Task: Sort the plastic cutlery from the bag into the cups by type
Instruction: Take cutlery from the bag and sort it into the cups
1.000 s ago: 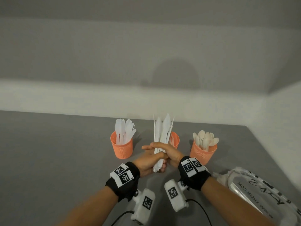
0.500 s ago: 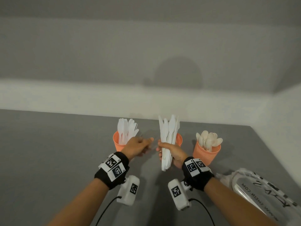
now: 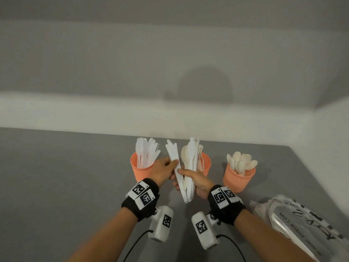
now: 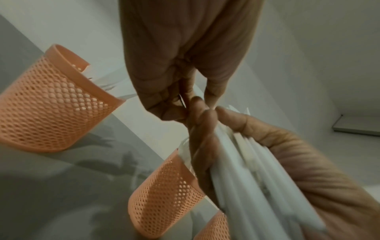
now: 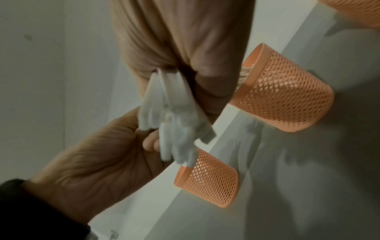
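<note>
Pulling one knife point(image 3: 173, 157) free, the left hand point(image 3: 163, 171) pinches it between thumb and fingertips, just left of the bundle point(image 3: 190, 167) clamped in the right hand point(image 3: 196, 181). Next, probably: lift clear, drop into the knife cup point(image 3: 140, 170) beside its knuckles.

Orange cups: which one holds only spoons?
The rightmost orange cup, standing apart near the plastic bag; rounded spoon bowls stick out, unlike the knives and forks in the other two.

The plastic bag point(image 3: 309, 225) lying at the right of the bench carries black print; upside down it reads "SHEIN.COM". Larger black lettering beside it cannot be made out. The wristbands bear only square coded markers
</note>
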A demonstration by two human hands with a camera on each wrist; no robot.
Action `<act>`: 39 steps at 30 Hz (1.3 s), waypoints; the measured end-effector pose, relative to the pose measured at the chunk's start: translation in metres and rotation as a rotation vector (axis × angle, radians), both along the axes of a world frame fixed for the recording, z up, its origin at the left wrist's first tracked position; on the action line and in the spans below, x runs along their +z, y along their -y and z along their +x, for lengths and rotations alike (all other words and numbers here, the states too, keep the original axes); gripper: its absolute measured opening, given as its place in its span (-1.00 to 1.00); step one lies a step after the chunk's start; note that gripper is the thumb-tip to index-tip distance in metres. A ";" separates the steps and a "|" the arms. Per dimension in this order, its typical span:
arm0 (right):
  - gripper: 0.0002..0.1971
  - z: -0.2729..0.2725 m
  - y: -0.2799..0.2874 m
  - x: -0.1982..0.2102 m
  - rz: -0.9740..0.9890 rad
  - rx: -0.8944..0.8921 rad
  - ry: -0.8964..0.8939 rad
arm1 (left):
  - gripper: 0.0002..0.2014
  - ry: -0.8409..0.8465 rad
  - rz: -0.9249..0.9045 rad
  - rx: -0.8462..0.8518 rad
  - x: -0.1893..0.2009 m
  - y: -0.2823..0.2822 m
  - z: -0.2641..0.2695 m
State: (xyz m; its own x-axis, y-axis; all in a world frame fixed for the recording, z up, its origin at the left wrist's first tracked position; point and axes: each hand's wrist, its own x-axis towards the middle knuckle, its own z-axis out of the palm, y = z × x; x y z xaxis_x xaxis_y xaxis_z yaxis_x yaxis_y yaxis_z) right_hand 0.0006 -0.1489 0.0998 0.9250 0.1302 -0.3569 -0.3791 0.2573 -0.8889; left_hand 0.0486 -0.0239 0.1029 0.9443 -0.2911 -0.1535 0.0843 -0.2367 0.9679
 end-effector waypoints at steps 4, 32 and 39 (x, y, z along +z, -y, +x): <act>-0.85 -0.001 -0.002 0.002 -0.011 -0.034 0.001 | -0.81 -0.021 -0.035 0.023 -0.005 0.006 -0.002; -0.85 0.025 -0.003 0.001 -0.064 -0.038 -0.028 | -0.52 0.284 -0.223 0.589 0.041 -0.058 0.090; -0.79 0.028 0.000 -0.009 -0.153 -0.094 -0.025 | -0.76 0.367 -0.073 0.508 -0.013 -0.060 0.093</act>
